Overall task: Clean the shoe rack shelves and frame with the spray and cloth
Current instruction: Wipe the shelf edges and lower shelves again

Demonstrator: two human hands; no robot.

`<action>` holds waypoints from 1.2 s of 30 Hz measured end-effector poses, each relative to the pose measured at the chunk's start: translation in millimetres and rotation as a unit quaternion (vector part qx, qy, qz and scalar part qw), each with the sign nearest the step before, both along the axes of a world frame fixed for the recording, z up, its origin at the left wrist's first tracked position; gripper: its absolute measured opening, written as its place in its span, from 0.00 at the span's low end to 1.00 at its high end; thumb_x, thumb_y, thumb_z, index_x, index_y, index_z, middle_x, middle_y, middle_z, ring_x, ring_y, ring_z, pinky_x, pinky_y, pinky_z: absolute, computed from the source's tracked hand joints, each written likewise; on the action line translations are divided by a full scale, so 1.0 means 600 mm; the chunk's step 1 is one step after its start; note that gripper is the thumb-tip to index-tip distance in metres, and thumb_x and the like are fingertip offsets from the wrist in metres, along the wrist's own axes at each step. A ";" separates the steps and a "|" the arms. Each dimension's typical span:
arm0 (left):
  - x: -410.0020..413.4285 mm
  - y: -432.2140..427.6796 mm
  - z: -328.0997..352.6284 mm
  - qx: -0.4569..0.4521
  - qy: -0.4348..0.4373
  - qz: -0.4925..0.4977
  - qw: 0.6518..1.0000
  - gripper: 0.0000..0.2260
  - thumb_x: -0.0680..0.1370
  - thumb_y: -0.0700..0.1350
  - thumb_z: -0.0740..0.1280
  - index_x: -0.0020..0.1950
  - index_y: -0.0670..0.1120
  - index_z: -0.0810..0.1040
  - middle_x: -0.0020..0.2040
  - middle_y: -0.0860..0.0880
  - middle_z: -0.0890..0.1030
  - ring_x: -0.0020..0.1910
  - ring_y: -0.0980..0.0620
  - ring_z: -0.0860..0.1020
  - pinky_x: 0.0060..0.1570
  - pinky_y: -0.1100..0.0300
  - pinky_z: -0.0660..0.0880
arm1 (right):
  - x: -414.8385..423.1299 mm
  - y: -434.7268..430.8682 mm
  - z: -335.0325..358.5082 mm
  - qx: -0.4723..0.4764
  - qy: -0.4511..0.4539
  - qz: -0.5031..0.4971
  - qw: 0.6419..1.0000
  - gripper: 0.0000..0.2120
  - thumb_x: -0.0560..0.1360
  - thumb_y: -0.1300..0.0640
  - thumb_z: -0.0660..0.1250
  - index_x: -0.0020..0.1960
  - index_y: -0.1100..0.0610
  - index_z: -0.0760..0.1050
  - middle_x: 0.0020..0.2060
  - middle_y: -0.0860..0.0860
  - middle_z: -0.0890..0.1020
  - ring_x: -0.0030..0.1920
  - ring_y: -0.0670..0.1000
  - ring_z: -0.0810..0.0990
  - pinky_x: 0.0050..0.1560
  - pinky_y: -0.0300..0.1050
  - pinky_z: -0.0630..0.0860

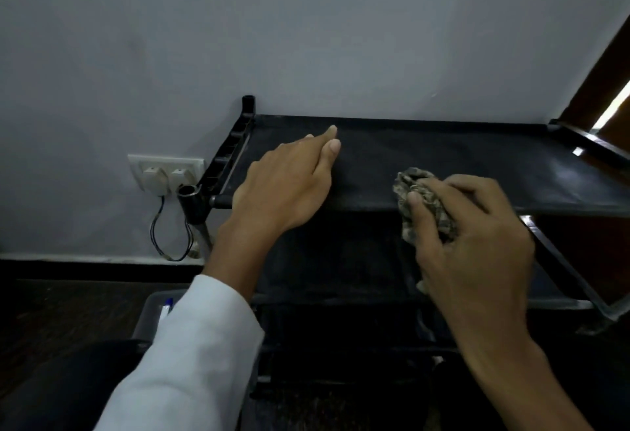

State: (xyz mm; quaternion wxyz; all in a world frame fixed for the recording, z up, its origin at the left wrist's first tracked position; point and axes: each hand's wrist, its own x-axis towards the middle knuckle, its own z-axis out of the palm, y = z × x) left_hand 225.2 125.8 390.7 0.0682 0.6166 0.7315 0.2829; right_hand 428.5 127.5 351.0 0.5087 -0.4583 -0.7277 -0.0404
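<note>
White sleeve (191, 345) in the foreground, leading to the left hand (286, 181), which lies flat, fingers straight, on the black top shelf (460, 154) of the shoe rack (223, 161). Right hand (477, 236), fingers curled, grips a bunched patterned cloth (422, 199) at that shelf's front edge. A lower shelf (341, 260) shows beneath. The rack stands against a grey wall (306, 21), just beside a wall socket (163, 171).

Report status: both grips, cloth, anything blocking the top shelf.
Left grip flat on top shelf, fingers straight. Right grip holds crumpled cloth at the shelf's front edge. Nothing seen blocking the shelf.
</note>
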 end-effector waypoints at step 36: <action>-0.005 0.013 -0.009 0.065 -0.014 0.037 0.997 0.22 0.86 0.52 0.53 0.80 0.56 0.57 0.64 0.47 0.80 0.68 0.43 0.73 0.76 0.47 0.55 | -0.061 -0.029 -0.021 0.044 -0.028 0.067 0.996 0.15 0.74 0.60 0.74 0.60 0.57 0.82 0.54 0.52 0.81 0.49 0.53 0.81 0.46 0.48 0.82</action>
